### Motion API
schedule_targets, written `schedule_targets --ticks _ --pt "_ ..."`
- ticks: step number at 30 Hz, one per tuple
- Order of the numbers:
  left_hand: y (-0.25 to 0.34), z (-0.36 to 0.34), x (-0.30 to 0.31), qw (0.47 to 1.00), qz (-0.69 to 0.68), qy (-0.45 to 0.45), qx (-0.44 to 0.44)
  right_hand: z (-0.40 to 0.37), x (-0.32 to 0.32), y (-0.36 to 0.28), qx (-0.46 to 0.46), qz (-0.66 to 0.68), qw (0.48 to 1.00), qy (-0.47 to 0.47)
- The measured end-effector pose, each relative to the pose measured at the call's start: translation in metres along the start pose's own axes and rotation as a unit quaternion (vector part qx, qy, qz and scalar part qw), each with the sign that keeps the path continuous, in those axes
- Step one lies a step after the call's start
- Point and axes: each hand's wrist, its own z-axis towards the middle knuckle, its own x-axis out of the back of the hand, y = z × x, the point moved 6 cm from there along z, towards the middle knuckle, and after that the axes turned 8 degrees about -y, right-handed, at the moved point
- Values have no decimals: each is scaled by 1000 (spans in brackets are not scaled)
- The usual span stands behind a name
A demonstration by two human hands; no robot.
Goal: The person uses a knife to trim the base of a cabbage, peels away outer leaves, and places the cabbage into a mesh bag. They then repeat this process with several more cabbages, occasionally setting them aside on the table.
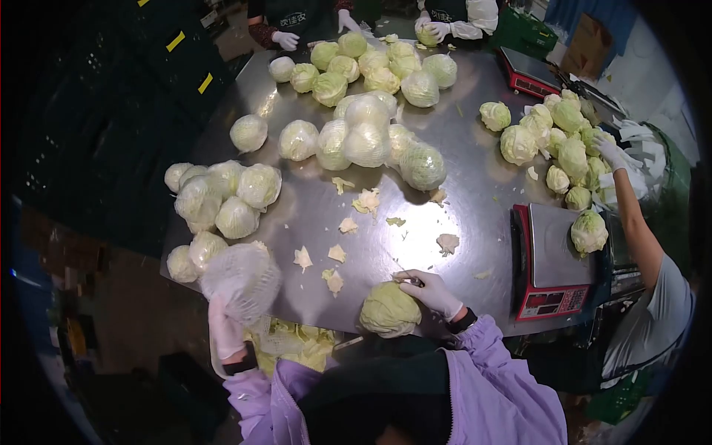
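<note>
My left hand (pixel 225 330), in a pale glove, is closed on a bulging white foam net (pixel 241 280) at the table's near left corner. Its contents are obscured by the mesh. My gloved right hand (pixel 434 294) grips the upper right side of a bare green cabbage (pixel 390 311) at the near edge, fingers bent against it. Close to the left hand are several wrapped cabbages (pixel 237 218). Torn leaf pieces (pixel 336 254) lie between the hands and beyond them.
More cabbages (pixel 367 144) cover the metal table (pixel 475 185) farther back. On the right stands a red scale (pixel 552 248), with a cabbage (pixel 589 232) at its edge. A co-worker's gloved hand (pixel 612 154) reaches into a cabbage pile. Loose leaves (pixel 297 345) fill a spot below the near edge.
</note>
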Motion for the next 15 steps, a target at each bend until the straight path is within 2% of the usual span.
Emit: schedule_targets --ticks 1,2,3,4,6,7,8,10,11,12,13,14,15 --pt "-7 4 82 994 107 3 -12 -9 5 -1 -2 37 999 5" --pt "-10 -8 175 859 484 60 156 -17 9 3 -5 74 997 9" --pt "8 -32 171 544 796 71 257 -23 11 13 -1 110 994 -4" --pt "23 -53 163 445 880 79 144 -28 14 21 -1 114 993 0" --pt "23 -71 120 349 930 100 -60 -39 14 40 -16 228 974 -1" --pt "11 -70 87 493 867 66 -31 -42 13 51 -34 291 956 8" --pt "-6 -61 45 625 780 36 -3 -45 13 51 -40 286 957 6" --pt "-55 -52 -22 644 753 -114 -72 -49 12 49 -71 377 923 20" --pt "-78 -47 -56 804 558 -117 167 -50 14 41 -71 375 924 24" --pt "-122 -46 -72 864 422 -233 143 -53 12 39 -151 348 925 11" --pt "-162 -54 -87 864 314 -295 260 -59 8 42 -232 320 919 -4" --pt "-196 -67 -106 840 198 -347 368 -60 9 43 -233 318 919 -2" --pt "-229 -75 -119 787 238 -417 387 -60 8 47 -246 299 922 -16"
